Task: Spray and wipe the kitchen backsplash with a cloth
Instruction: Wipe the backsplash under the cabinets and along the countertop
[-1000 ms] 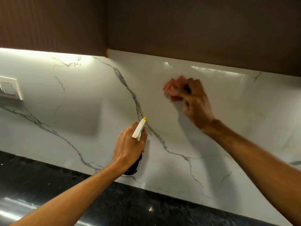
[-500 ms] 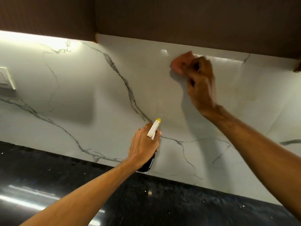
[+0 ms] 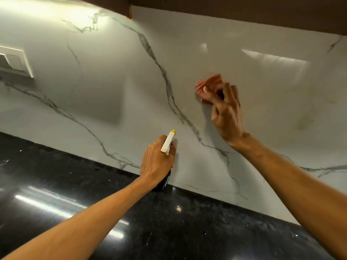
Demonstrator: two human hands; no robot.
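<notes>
1. The left hand (image 3: pixel 157 162) was wrapped round the neck of the spray bottle (image 3: pixel 167 145), fingers curled tight on it, low at about six o'clock of the picture's middle.
2. The bottle's long axis ran nearly upright, leaning a little toward one o'clock. Its dark body hung below the hand and its white head rose above the knuckles. The yellow nozzle tip pointed up toward one o'clock, close to the backsplash (image 3: pixel 112 81).
3. The right hand (image 3: pixel 226 113) was blurred. Its fingers were bunched round a pinkish-red cloth (image 3: pixel 210 82) and held it against the backsplash. The cloth stuck out of the hand toward eleven o'clock.
4. From the nozzle, the cloth lay at about one o'clock, well apart from it. The two hands were apart, each clamped on its own thing.
5. The backsplash's lower edge met the black tabletop (image 3: pixel 75 184) along a line slanting from nine o'clock down to five o'clock. The bottle's base hung just over that line.
6. At twelve o'clock the brown cabinet (image 3: pixel 244 10) closed off the backsplash from above.
7. Bare veined backsplash stretched from the cloth toward nine o'clock as far as the white switch plate (image 3: pixel 15 62) at the picture's left edge, and toward three o'clock as well, where faint yellowish marks (image 3: pixel 302 121) showed.
</notes>
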